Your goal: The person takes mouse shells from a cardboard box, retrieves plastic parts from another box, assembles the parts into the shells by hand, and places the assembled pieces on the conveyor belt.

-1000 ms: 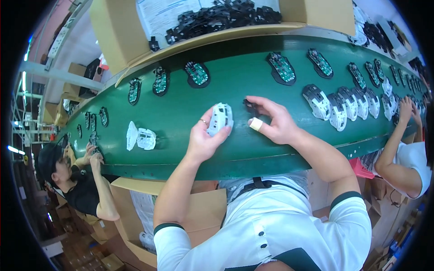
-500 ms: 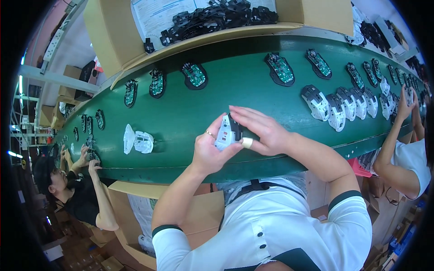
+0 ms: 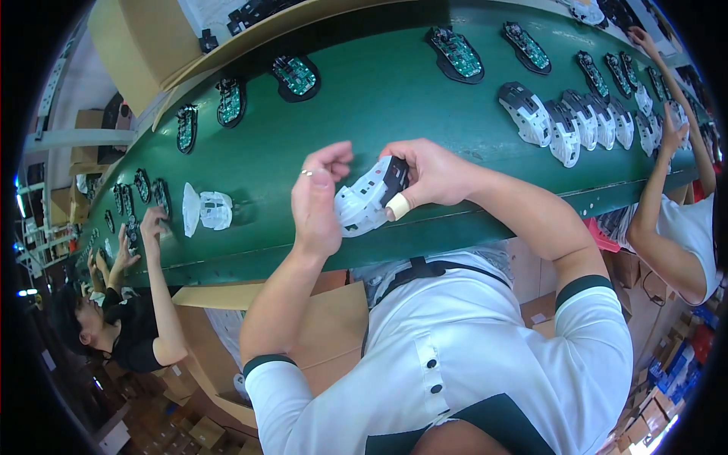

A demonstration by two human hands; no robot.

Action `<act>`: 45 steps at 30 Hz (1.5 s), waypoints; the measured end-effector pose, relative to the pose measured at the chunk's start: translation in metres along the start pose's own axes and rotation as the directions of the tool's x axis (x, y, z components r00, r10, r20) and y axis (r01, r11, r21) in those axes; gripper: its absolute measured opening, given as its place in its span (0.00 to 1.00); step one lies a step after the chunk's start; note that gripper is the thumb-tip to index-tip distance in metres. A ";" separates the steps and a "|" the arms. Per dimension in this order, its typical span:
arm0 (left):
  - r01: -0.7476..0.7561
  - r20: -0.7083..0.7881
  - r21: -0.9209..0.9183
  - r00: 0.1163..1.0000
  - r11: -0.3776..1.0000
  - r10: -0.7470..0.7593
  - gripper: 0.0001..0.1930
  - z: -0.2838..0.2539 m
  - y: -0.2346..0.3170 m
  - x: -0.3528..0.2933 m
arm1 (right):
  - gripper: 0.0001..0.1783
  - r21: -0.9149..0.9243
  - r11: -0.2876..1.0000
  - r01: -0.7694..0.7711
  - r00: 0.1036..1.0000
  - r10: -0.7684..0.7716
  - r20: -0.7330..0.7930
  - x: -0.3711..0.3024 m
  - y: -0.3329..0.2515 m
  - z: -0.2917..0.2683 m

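Observation:
A white computer-mouse shell (image 3: 365,200) with a black end piece is held over the green table by my right hand (image 3: 436,173). The fingers and thumb of that hand grip its black end, and a pale wrap covers the thumb. My left hand (image 3: 317,205) is beside the white end, fingers loosely bent and apart, a ring on one. Whether its palm touches the shell, I cannot tell. To the left, two white shell parts (image 3: 215,211) lie side by side. Several white-and-black mouse shells (image 3: 525,114) rest in a row at the right.
Mouse bases with green circuit boards (image 3: 296,76) are spread along the green table (image 3: 379,98). An open cardboard box (image 3: 136,45) stands at the far side, another box (image 3: 326,326) below the near edge. Co-workers' arms reach in at the left (image 3: 163,303) and right (image 3: 648,220).
My left hand has loosened from the shell, which my right hand now holds, tilted and showing more of its white side. The view has shifted, so the far box sits higher.

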State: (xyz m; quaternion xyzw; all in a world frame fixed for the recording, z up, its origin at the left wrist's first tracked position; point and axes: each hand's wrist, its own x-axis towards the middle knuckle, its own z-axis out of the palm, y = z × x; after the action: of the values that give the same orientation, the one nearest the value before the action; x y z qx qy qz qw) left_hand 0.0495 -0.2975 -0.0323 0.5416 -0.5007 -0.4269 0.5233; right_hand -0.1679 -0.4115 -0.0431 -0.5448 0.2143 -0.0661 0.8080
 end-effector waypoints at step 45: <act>-0.604 0.111 0.366 0.784 0.708 0.611 0.04 -0.012 0.007 -0.009 | 0.13 -0.688 0.324 0.650 0.591 -0.785 0.188 0.015 0.007 0.036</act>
State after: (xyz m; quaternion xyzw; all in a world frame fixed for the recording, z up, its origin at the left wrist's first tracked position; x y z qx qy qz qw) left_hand 0.0590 -0.2868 -0.0253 0.4417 -0.7191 -0.1202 0.5228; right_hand -0.1402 -0.3830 -0.0420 -0.8333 0.0293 -0.3803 0.4001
